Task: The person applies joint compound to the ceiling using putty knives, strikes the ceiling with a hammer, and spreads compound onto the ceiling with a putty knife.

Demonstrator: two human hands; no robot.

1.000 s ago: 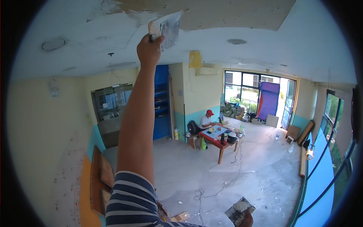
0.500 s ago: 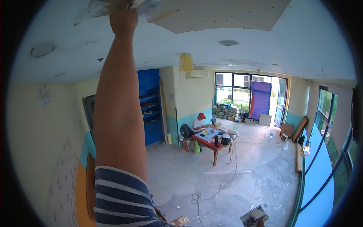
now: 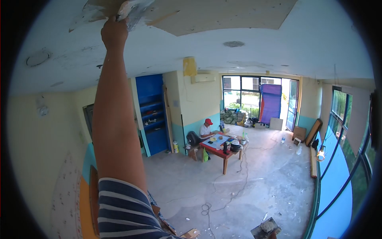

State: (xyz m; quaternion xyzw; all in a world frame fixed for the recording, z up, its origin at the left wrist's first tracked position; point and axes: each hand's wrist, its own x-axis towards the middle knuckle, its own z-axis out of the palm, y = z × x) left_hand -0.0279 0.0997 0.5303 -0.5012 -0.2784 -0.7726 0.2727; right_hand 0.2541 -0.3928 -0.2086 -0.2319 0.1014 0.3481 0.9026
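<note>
I have my left hand (image 3: 114, 35) reached up above everything else, its fingers wrapped around the handle of a scraper (image 3: 135, 15). The blade is at the ceiling (image 3: 179, 49), beside a brown patch (image 3: 238, 16); blur hides whether its whole edge touches. I judge that the fist sits below the handle so the blade can lean along the surface overhead. The arm stretches nearly straight, likely because the ceiling is just about at my reach.

Far below and to the right of that, my right hand (image 3: 273, 236) holds a flat board (image 3: 258, 232) near the bottom of the view. Only a sliver of fingers shows, so I cannot tell how they close underneath. A pale lump (image 3: 268, 226) rests on the board, which faces up, probably so the lump stays put. Holding it low seems to leave the raised arm free.

Beyond both hands, between them in the view, a person in a red cap (image 3: 208, 121) sits at a red-edged desk (image 3: 215, 152). A cable (image 3: 234, 197) loops over the floor (image 3: 179, 179), left of my right hand.
</note>
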